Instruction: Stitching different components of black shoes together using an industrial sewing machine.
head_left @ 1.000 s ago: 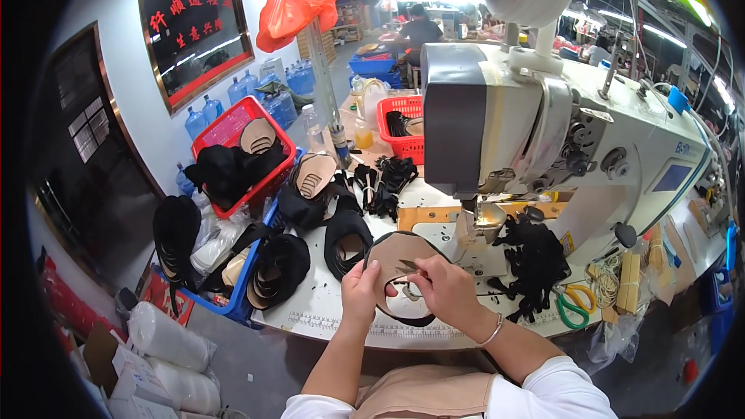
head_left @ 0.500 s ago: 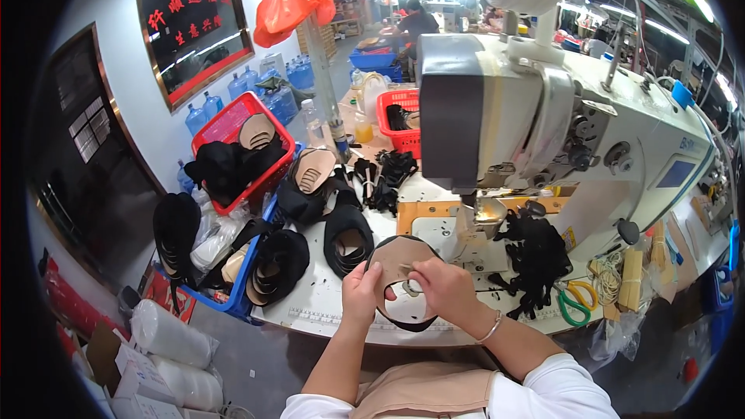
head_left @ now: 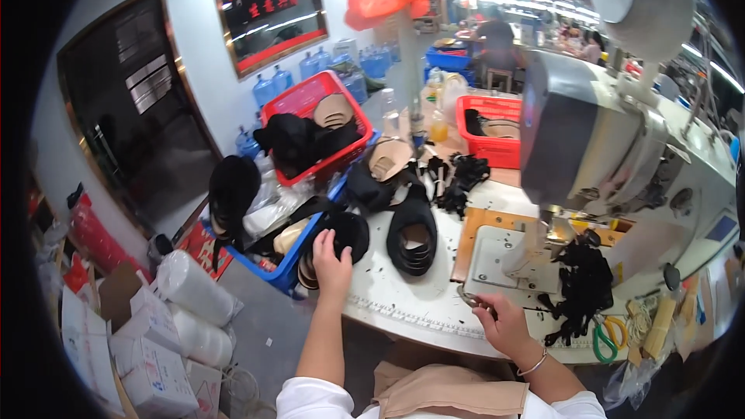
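My left hand (head_left: 334,265) reaches over a stack of black shoe uppers (head_left: 351,231) at the table's left edge. Its fingers are stretched out and touch or nearly touch the stack. My right hand (head_left: 503,324) is above the front of the white sewing table (head_left: 419,306), fingers closed on small metal snips (head_left: 467,296); their curved end sticks out to the left. Between my hands, a bit farther back, lies another stack of black uppers (head_left: 411,237) with tan lining. The sewing machine (head_left: 597,124) stands at the right, its plate (head_left: 497,252) beyond my right hand.
A red basket (head_left: 310,93) of uppers leans above a blue crate (head_left: 287,268) at left. Farther back is a second red basket (head_left: 497,147). Black strips (head_left: 582,287) and green-and-yellow-handled scissors (head_left: 608,339) lie right. Wrapped white rolls (head_left: 198,291) stand on the floor.
The tan-and-black upper held in both hands is no longer in them. My left hand has moved left to the stack and opened; my right hand has drawn apart. The view has turned left.
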### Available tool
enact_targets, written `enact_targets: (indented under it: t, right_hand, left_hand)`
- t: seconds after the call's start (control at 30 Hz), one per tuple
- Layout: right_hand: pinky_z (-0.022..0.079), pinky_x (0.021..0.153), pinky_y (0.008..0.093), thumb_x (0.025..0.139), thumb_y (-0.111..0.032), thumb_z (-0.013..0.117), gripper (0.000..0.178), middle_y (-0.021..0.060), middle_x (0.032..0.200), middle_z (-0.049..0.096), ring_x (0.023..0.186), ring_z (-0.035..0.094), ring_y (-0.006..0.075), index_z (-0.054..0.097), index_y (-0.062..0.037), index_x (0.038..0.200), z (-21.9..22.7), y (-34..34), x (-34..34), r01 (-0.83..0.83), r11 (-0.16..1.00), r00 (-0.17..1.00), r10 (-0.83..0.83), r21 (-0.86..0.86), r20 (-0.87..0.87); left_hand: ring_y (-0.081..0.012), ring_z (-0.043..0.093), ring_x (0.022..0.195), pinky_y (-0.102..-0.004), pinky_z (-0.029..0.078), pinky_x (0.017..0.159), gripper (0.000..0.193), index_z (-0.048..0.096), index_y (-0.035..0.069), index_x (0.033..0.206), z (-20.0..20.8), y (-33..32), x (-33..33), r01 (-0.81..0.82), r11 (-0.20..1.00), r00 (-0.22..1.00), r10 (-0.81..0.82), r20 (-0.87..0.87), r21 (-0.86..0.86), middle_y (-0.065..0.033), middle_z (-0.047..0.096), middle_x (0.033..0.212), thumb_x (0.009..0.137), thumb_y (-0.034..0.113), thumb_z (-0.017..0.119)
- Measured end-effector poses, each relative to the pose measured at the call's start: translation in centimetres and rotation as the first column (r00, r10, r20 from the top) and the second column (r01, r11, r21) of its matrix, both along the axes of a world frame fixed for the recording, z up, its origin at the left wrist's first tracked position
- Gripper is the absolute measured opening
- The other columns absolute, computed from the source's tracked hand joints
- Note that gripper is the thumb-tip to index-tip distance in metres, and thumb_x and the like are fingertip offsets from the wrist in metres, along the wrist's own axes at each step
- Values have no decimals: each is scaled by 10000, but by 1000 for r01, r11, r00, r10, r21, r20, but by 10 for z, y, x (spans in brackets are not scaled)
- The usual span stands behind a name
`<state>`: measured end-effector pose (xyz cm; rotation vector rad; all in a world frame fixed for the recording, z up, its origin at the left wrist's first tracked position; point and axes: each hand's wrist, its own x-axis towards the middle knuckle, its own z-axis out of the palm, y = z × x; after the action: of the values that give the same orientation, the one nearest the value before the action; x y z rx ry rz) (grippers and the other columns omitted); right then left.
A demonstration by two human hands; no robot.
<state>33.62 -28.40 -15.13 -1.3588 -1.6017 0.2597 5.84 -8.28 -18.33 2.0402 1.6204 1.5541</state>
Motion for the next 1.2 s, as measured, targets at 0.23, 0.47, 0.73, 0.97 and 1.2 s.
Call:
enact_targets:
  t: [0.23,0.47,0.73,0.97,1.2]
  right_hand:
    - [430,512,225,774,-32,619,157,48,669,567,560,542,109,578,-28,925,-23,-53,46,321,944,946,-317,79,-66]
    - [390,495,244,805,-43,581,19,67,575,523,507,488,118,588,-41,822,-34,-84,80,519,828,801,-558,-210,-218]
    - [461,615,338,700,-29,596,155,85,750,549,704,557,249,578,-53,853,-25,-77,111,582,809,795,-545,-81,267]
    - [478,695,356,677,-82,616,216,85,818,562,809,535,281,588,-46,888,-26,-38,104,598,751,712,-340,-278,614]
    - [472,724,367,597,-95,664,312,104,857,539,828,527,285,590,-45,896,-19,-47,106,611,790,701,-511,-49,498]
  left_hand:
    - [-324,493,954,-405,376,866,313,626,56,993,29,-5,47,-137,924,940,235,-247,357,-107,557,1103,689,102,685]
    - [-302,478,940,-417,364,817,219,606,64,844,-14,-55,100,343,931,870,-264,-417,127,-101,528,915,643,95,685]
    - [-265,477,986,-429,297,886,143,627,90,771,16,-100,92,495,845,803,-358,-477,200,-40,579,766,644,116,688]
    - [-183,566,835,-427,321,969,140,635,136,821,23,-156,129,861,451,268,-794,-545,-234,-10,553,731,693,160,686]
    - [-253,578,829,-502,309,968,121,595,47,770,42,-143,102,775,632,591,-716,-372,15,-65,557,721,673,71,664]
